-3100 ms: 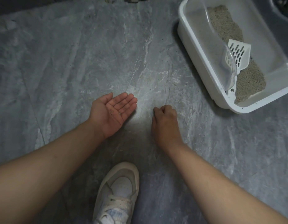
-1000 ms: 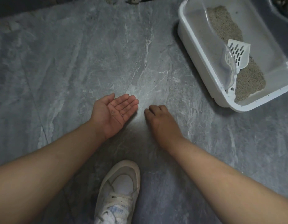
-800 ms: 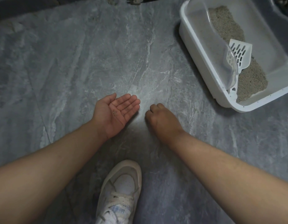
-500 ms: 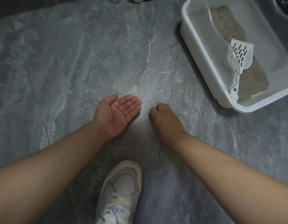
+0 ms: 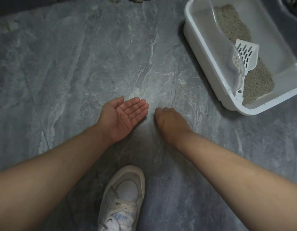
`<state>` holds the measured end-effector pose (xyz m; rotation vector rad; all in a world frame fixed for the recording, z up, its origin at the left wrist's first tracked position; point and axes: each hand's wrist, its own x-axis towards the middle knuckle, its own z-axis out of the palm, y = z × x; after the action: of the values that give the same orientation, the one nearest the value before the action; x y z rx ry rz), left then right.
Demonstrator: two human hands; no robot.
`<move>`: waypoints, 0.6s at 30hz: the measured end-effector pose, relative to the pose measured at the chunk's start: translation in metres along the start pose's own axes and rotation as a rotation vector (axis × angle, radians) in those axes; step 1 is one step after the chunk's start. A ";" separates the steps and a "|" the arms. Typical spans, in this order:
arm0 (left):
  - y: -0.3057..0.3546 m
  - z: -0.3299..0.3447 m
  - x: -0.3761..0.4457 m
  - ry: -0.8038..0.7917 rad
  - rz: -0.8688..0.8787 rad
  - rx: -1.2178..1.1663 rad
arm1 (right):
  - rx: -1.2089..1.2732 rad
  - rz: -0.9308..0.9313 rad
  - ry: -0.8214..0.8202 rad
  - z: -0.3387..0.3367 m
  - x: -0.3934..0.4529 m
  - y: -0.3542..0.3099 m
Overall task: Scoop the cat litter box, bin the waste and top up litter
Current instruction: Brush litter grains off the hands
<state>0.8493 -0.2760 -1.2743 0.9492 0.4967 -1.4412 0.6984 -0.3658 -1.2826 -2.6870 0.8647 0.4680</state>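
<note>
Left hand lies flat and palm-up on the grey marbled floor tile, fingers straight, a few litter grains in the palm. Right hand is knuckles-up just beside it at three o'clock, fingers curled under; whether it pinches grains, I cannot tell. The white plastic litter box sits at one o'clock, nearer the right hand, with the white slotted scoop lying inside on the sand.

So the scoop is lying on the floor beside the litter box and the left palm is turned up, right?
Not quite. The head view shows the scoop inside the litter box, resting on the litter, not on the floor. The left hand is indeed palm up.
</note>
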 end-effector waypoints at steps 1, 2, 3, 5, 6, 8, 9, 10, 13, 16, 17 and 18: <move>-0.001 0.001 0.000 -0.001 -0.001 -0.002 | 0.086 0.049 0.007 -0.004 -0.003 -0.003; -0.001 0.002 0.001 0.002 -0.001 -0.005 | 0.202 0.109 0.042 -0.010 -0.008 -0.008; -0.002 0.003 0.001 0.004 -0.002 -0.010 | 0.333 0.165 0.105 -0.019 -0.014 -0.015; -0.003 0.005 0.001 -0.005 -0.015 0.002 | 0.576 0.184 0.241 -0.038 -0.024 -0.038; -0.005 0.008 0.000 -0.020 -0.035 0.016 | 0.648 0.166 0.262 -0.047 -0.027 -0.050; -0.008 0.018 -0.002 -0.069 -0.083 0.005 | 0.648 0.105 0.214 -0.062 -0.027 -0.072; -0.009 0.024 -0.004 -0.086 -0.091 -0.015 | 0.598 0.090 0.169 -0.066 -0.024 -0.078; -0.008 0.030 -0.007 -0.094 -0.086 -0.028 | 0.561 0.093 0.145 -0.068 -0.022 -0.081; 0.004 0.050 -0.024 -0.099 -0.062 -0.035 | 0.667 0.080 0.334 -0.085 -0.024 -0.078; 0.026 0.078 -0.063 -0.071 -0.025 -0.071 | 0.796 0.154 0.500 -0.131 -0.044 -0.072; 0.035 0.090 -0.081 -0.059 -0.010 -0.092 | 0.812 0.189 0.520 -0.154 -0.052 -0.072; 0.044 0.104 -0.102 -0.049 0.000 -0.111 | 0.816 0.228 0.528 -0.181 -0.060 -0.073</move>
<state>0.8537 -0.3024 -1.1247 0.8239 0.5343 -1.4187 0.7353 -0.3425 -1.0834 -1.9544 1.1752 -0.4954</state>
